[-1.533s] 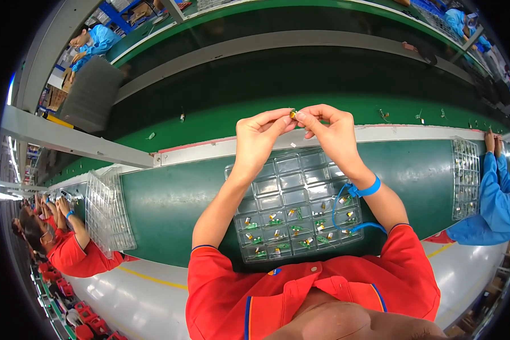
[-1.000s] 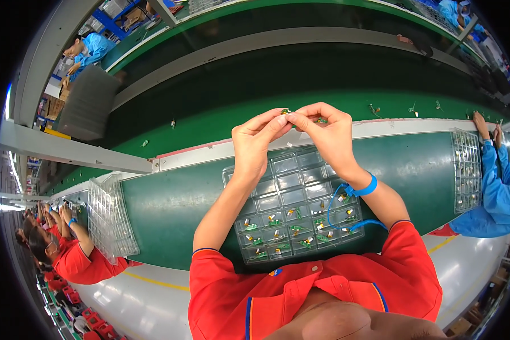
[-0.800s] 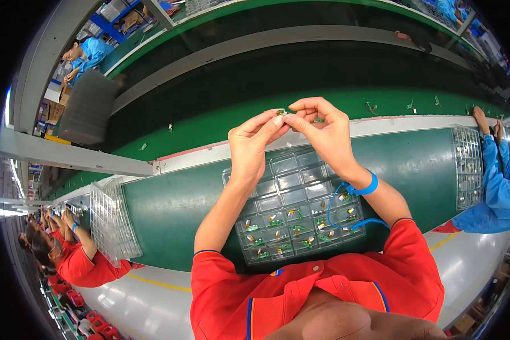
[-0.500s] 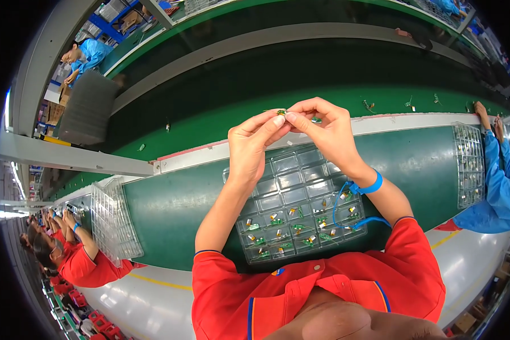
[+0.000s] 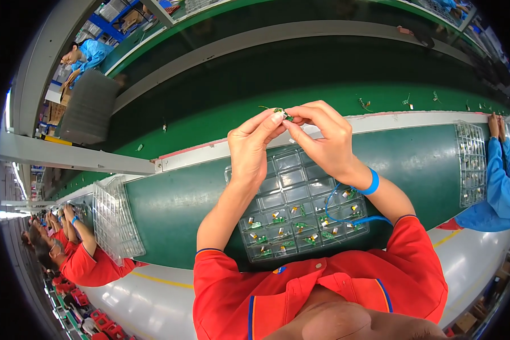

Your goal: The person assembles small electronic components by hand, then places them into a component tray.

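Pinching a tiny green part [image 5: 288,117], the left hand [image 5: 252,144] holds it just past the clear tray [image 5: 292,177]. The right hand [image 5: 326,139] seems to pinch it too. Small parts [image 5: 255,225] sit in the tray's near rows; its far rows show none, so it looks partly filled.

Red collared shirt [image 5: 345,271], blue corded wristband [image 5: 373,181]
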A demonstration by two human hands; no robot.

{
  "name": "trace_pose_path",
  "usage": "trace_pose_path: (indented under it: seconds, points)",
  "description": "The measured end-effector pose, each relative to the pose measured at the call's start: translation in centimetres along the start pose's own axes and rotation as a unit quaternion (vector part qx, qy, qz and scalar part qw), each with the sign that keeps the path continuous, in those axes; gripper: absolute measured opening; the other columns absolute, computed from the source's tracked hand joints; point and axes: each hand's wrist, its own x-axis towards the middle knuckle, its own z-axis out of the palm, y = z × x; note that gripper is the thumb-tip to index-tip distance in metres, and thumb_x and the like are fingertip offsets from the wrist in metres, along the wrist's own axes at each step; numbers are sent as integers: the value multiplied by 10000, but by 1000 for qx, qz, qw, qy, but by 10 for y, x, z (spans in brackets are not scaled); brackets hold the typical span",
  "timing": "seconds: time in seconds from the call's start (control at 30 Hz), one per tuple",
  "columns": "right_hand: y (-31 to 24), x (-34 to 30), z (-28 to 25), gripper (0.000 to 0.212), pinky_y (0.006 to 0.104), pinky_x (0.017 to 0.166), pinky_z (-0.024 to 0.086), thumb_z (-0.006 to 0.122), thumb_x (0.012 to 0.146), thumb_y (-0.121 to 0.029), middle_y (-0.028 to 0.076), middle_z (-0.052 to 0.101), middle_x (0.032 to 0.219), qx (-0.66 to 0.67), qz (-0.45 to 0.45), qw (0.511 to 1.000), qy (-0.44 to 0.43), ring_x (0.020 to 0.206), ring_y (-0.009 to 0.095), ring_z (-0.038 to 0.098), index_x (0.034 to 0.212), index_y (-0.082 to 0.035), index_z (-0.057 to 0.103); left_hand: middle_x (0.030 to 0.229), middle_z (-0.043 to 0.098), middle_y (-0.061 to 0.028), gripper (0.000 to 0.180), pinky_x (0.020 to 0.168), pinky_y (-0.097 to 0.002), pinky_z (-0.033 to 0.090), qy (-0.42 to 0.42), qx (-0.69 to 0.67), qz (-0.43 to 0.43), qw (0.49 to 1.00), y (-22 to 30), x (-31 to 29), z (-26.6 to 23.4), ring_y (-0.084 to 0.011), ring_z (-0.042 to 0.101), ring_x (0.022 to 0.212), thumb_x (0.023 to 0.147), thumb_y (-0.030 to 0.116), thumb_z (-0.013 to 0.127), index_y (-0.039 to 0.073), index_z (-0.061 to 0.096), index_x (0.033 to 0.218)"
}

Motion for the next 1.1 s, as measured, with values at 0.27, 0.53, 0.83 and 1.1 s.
trace_pose_path:
  seconds: [0.27, 0.53, 0.83, 1.1]
  points:
    - [24, 9, -2, 177, 270, 610, 524, 731, 773, -50, 98, 651, 846, -12, 37, 998, -58, 738, 175, 654, 932, 6, 676, 877, 698, -105, 182, 749, -284, 555, 65, 136, 95, 984, 0, 24, -9, -156, 671, 766, 841, 43, 685, -51, 687, 997]
    - [104, 0, -15, 182, 368, 656, 502, 714, 777, -171, 144, 669, 792, -203, 168, 937, -229, 745, 288, 646, 826, 3, 695, 707, 708, -103, 207, 682, -244, 519, 230, 543, 194, 784, 18, 83, -115, -136, 684, 657, 787, 185, 710, 5, 736, 885]
    - [118, -14, 0, 182, 392, 704, 495, 735, 719, -157, 147, 671, 805, -155, 105, 940, -286, 805, 304, 627, 794, 3, 690, 685, 642, -136, 216, 610, -359, 492, 203, 718, 224, 627, 28, 79, -118, -279, 643, 636, 735, 204, 763, 7, 673, 750]
    - [108, 4, 16, 181, 358, 598, 498, 680, 771, -156, 155, 639, 683, -179, 61, 940, -285, 589, 280, 616, 808, 20, 695, 821, 676, -151, 124, 678, -341, 508, -87, 605, 160, 775, -4, 61, -59, -253, 659, 738, 773, 97, 691, -7, 708, 837]
